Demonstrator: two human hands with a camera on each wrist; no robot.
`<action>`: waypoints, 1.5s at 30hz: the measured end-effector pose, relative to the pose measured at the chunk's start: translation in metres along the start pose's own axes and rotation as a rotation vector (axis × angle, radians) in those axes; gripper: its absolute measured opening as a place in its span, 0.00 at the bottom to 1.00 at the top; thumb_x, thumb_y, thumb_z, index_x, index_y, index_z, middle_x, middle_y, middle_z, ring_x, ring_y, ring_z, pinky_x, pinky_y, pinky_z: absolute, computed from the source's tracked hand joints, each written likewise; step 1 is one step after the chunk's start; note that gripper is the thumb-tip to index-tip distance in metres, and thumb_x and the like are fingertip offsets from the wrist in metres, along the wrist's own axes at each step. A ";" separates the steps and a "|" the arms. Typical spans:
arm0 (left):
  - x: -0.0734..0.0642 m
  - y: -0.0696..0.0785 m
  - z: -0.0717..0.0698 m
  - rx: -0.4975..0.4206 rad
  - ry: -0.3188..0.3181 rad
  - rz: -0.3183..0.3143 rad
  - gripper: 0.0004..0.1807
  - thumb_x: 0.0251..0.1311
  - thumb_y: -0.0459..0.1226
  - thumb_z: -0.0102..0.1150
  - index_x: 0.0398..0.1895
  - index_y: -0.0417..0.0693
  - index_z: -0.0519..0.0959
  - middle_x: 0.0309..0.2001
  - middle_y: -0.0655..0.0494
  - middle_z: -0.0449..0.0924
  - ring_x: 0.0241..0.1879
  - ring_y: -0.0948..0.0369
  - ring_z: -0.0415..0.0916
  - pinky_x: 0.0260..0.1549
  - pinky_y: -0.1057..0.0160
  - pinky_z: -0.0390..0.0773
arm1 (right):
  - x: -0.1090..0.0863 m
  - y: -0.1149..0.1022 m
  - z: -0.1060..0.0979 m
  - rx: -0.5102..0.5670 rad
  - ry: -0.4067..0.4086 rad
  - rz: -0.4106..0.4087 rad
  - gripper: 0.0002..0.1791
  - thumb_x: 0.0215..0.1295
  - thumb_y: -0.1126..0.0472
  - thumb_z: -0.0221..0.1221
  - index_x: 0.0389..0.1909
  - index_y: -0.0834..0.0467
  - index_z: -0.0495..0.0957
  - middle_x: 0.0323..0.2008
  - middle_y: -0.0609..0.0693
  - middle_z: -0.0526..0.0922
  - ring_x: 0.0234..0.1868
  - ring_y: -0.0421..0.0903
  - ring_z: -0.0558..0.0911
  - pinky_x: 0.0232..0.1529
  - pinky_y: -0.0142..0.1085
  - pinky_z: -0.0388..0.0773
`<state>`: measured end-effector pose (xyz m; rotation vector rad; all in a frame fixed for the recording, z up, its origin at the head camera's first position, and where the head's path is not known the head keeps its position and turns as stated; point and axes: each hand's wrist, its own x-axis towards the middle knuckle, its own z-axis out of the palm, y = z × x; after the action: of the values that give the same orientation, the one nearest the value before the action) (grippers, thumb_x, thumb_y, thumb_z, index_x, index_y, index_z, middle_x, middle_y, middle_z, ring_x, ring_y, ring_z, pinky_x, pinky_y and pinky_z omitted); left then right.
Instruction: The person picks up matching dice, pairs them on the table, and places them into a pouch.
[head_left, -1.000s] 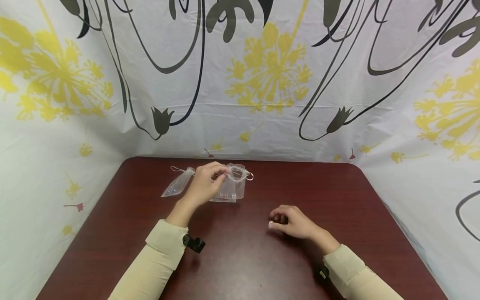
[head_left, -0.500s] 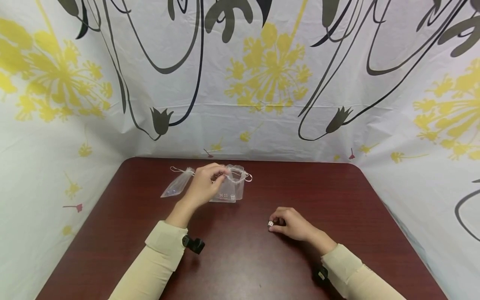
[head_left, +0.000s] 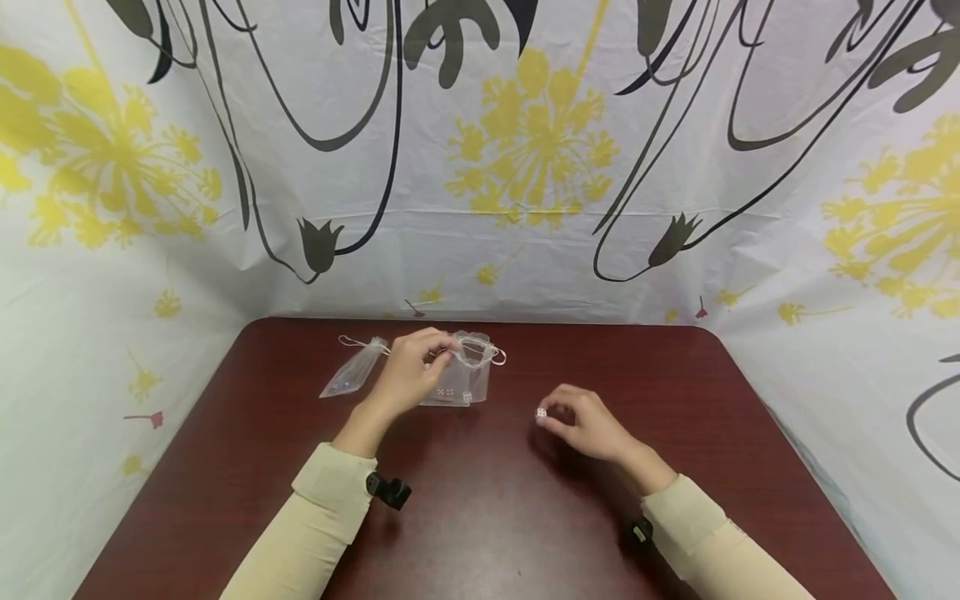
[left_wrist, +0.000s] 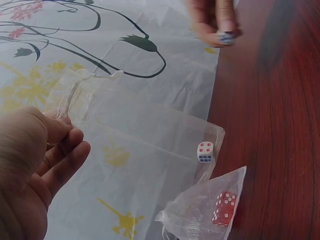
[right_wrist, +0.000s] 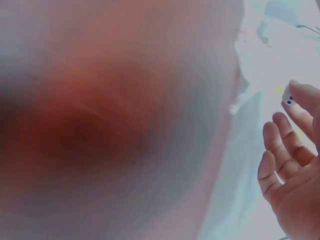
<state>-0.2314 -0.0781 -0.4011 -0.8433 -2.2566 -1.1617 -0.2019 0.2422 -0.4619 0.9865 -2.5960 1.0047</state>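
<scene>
My left hand pinches the mouth of a sheer white drawstring pouch near the back of the table. Inside its bottom end sits a white die with red and blue dots. Close by, a second gauzy pouch contains red dice with white dots; how many is unclear. To the right, my right hand holds another white die between thumb and fingertip, above the table. Blue dots show on this die in the right wrist view, where the remaining fingers are loosely bent.
Left of my left hand lies another tied sheer pouch with small bluish things in it. The dark red-brown table ends at the back against a white curtain with yellow and grey plant patterns.
My right hand first lowers slightly, then rises and moves away from me, carrying the white die. My left hand keeps its pinch on the pouch, nearly still.
</scene>
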 end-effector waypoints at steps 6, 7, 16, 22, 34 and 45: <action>0.001 0.001 0.000 0.012 0.007 0.016 0.07 0.59 0.24 0.67 0.38 0.40 0.87 0.40 0.52 0.87 0.42 0.56 0.84 0.38 0.59 0.82 | 0.028 -0.010 -0.026 -0.008 0.075 -0.021 0.05 0.62 0.64 0.70 0.37 0.53 0.85 0.34 0.39 0.81 0.33 0.41 0.79 0.34 0.40 0.76; 0.001 0.001 0.000 0.013 0.007 0.018 0.07 0.59 0.24 0.67 0.38 0.40 0.87 0.40 0.52 0.87 0.41 0.56 0.84 0.38 0.59 0.82 | 0.033 -0.012 -0.030 -0.010 0.085 -0.028 0.05 0.62 0.64 0.70 0.37 0.53 0.85 0.34 0.39 0.81 0.33 0.41 0.79 0.34 0.40 0.76; 0.000 0.002 0.001 -0.002 0.009 0.017 0.07 0.58 0.23 0.67 0.37 0.39 0.87 0.39 0.51 0.87 0.39 0.56 0.84 0.36 0.57 0.83 | 0.070 -0.038 -0.051 0.016 0.128 -0.058 0.04 0.63 0.62 0.70 0.37 0.52 0.86 0.34 0.39 0.83 0.33 0.39 0.80 0.34 0.39 0.77; 0.000 0.005 0.007 -0.033 -0.013 0.014 0.07 0.59 0.23 0.66 0.38 0.39 0.87 0.38 0.51 0.86 0.39 0.56 0.83 0.37 0.57 0.84 | 0.086 -0.054 -0.041 0.063 0.114 -0.074 0.05 0.63 0.64 0.70 0.38 0.54 0.86 0.36 0.42 0.83 0.34 0.38 0.82 0.35 0.42 0.81; 0.002 0.010 0.013 -0.049 -0.025 0.031 0.07 0.59 0.24 0.67 0.37 0.41 0.87 0.37 0.53 0.86 0.39 0.59 0.82 0.38 0.61 0.84 | 0.105 -0.072 -0.025 0.047 0.061 -0.103 0.06 0.64 0.60 0.70 0.40 0.56 0.86 0.38 0.44 0.82 0.38 0.43 0.82 0.39 0.39 0.80; 0.000 0.007 0.011 -0.022 -0.017 0.050 0.07 0.58 0.24 0.67 0.37 0.40 0.88 0.38 0.52 0.86 0.40 0.57 0.83 0.40 0.60 0.83 | 0.104 -0.067 -0.020 0.040 0.046 -0.083 0.11 0.65 0.60 0.69 0.46 0.57 0.84 0.40 0.47 0.83 0.40 0.47 0.83 0.43 0.43 0.81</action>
<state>-0.2277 -0.0656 -0.4032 -0.9161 -2.2278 -1.1632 -0.2384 0.1643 -0.3709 1.0590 -2.4852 1.0499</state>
